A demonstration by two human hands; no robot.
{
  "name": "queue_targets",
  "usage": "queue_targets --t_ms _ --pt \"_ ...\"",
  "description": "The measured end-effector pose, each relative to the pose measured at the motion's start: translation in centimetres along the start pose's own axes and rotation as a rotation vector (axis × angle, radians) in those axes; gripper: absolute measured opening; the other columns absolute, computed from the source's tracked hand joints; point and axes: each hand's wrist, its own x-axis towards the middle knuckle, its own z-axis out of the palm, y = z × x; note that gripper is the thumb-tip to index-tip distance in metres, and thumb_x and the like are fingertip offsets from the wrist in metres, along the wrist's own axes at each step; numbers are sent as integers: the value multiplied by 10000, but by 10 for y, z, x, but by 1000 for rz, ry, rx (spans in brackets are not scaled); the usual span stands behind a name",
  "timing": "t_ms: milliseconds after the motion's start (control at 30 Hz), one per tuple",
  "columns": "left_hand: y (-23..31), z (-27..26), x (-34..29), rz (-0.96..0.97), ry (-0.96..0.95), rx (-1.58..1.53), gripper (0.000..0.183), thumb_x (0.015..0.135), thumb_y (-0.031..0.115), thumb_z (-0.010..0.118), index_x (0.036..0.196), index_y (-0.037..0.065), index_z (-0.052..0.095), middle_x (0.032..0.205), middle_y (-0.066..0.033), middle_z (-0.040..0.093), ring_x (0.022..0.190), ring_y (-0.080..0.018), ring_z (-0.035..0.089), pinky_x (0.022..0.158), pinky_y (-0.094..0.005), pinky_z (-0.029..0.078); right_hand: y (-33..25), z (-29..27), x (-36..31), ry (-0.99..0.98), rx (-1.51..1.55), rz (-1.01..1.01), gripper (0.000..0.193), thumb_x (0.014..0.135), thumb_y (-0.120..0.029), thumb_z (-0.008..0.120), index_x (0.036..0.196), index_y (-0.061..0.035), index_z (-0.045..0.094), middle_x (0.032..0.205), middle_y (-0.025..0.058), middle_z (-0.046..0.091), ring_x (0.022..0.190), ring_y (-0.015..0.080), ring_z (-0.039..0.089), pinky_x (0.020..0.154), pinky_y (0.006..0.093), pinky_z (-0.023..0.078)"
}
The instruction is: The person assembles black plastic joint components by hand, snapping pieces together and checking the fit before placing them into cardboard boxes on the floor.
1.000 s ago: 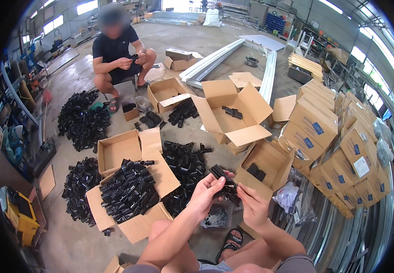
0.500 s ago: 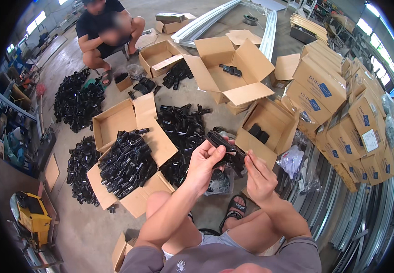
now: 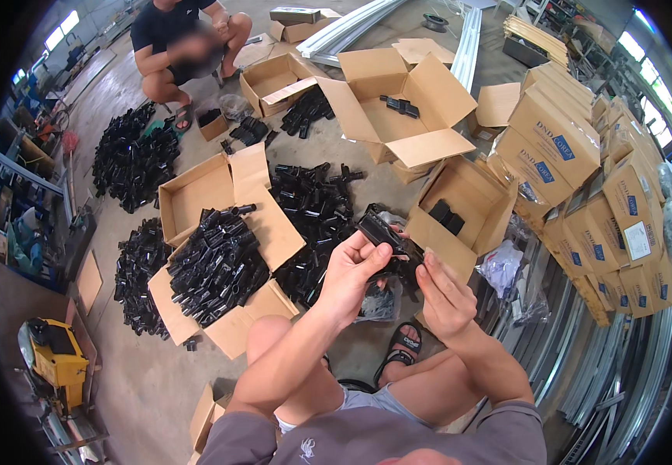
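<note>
Gripped in my left hand (image 3: pixel 351 275) is a black plastic fitting (image 3: pixel 380 229), raised over my knees with the thumb pressed along its side. My right hand (image 3: pixel 448 304) is closed, its fingertips pinched together against the right end of the dark piece. What sits between those fingertips is too small and hidden to make out. Below and left of my hands lies a heap of similar black fittings (image 3: pixel 313 209). An open carton (image 3: pixel 282 240) beside it carries another large pile of black fittings (image 3: pixel 220 267).
An open box (image 3: pixel 468 198) with a few black pieces stands right of my hands. Beyond is a larger open carton (image 3: pixel 386 128). Stacked cartons (image 3: pixel 557 147) and metal profiles (image 3: pixel 584 372) line the right. A co-worker (image 3: pixel 177 54) squats at far left beside more heaps (image 3: pixel 134 155).
My view has shifted slightly. My left hand keeps its grip on the fitting, which looks a little more tilted, and my right fingertips remain at its right end.
</note>
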Motion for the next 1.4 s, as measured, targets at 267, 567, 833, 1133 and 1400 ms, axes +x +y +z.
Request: queue_targets --t_ms 267,567,833,1133,1400 --pt "5 0 0 23 24 15 414 925 315 709 1243 72 603 1169 -52 693 903 -60 658 575 -188 446 -3 1 3 -40 107 43 301 749 101 715 1045 43 718 1113 190 696 1010 348 701 830 364 613" --pt "4 -4 4 70 61 60 338 930 195 708 1216 34 629 1124 -53 712 928 -74 647 784 -229 500 3 5 -4 -135 233 97 348 763 124 658 1097 38 702 1169 173 680 1076 343 676 884 366 594" --pt "11 -10 2 5 77 197 347 923 157 703 1223 5 617 1124 -103 709 999 -143 669 914 -302 519 6 10 -8 -184 302 129 368 746 131 656 1105 55 694 1195 203 663 1110 363 658 918 379 579" --pt "36 -22 8 249 203 344 323 916 154 718 1178 -17 638 1075 -102 713 964 -116 638 884 -275 502 59 37 -51 -592 358 920 348 879 -59 653 1222 1 637 1233 176 658 1053 312 673 894 371 533" --pt "39 -30 29 392 346 445 204 885 77 734 1046 -34 672 956 -57 719 884 -76 612 814 -233 479 140 155 -175 -1328 30 934 352 905 -190 614 1212 -20 646 1195 208 659 1095 392 627 951 454 498"
